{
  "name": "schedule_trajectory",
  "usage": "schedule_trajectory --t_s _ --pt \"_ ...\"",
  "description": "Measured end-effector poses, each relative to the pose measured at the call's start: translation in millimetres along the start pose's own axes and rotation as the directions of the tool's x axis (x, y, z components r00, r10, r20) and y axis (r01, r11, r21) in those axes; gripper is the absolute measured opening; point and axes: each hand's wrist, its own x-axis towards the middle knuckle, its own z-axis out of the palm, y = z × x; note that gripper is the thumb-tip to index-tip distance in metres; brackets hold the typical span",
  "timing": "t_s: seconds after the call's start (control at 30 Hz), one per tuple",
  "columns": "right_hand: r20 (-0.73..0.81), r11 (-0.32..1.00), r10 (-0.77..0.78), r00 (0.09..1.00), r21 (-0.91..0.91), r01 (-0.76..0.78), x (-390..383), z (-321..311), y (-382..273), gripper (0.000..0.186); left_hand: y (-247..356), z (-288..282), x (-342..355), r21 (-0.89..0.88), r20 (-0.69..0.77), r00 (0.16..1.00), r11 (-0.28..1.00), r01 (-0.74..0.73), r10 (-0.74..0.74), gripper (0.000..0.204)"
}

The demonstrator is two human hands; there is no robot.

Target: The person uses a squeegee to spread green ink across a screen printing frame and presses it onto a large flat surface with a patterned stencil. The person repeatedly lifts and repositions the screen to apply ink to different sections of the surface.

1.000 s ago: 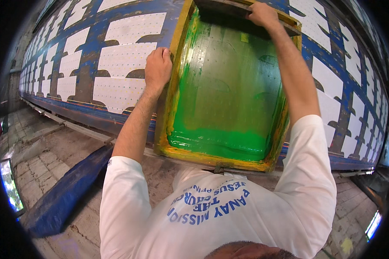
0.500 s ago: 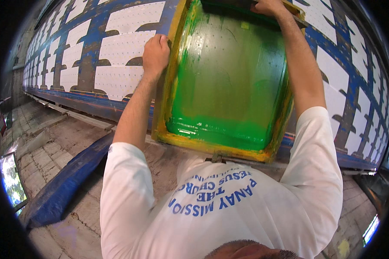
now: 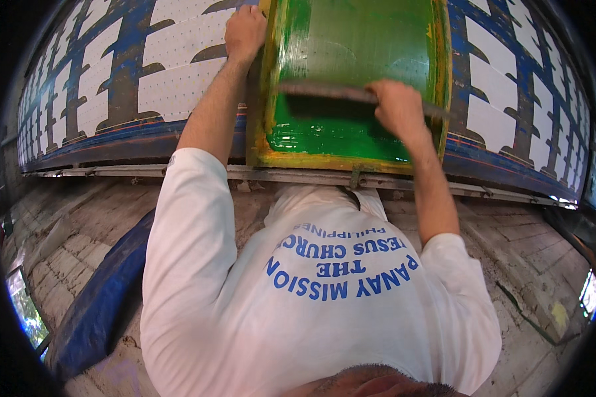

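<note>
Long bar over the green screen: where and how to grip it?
Grip the long bar probably near its middle, from above on the near side: it is narrow and runs crosswise, a long edge facing that way. The right hand holds it right of middle.

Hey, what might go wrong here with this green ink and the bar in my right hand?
Your right hand is holding the bar over wet green ink, so the ink might drip or smear onto your fingers. The bar's right end reaches the frame's right side and could knock it. With your left hand at its left edge, the frame might shift.
</note>
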Motion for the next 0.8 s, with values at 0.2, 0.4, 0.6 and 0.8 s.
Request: schedule_trajectory --t_s 0.2,0.4,0.6,0.8 --pt "-0.141 0.993 0.022 0.990 0.119 -0.005 -98 26 -55 0.041 -3 3 3 0.030 0.025 1.000 0.999 0.015 -0.016 0.053" --pt "-0.086 0.994 0.004 0.996 0.105 0.005 -102 16 -48 0.044 12 -8 -3 0.079 0.071 0.995 0.995 0.068 -0.073 0.060" --pt "0.072 0.994 0.007 0.997 0.105 -0.014 -117 20 -52 0.040 23 -13 -7 0.174 0.092 0.983 0.974 0.142 -0.160 0.057" --pt "0.115 0.926 -0.146 0.983 0.365 0.095 -150 18 -33 0.058 29 -15 -2 0.253 0.114 0.973 0.953 0.169 -0.202 0.054"
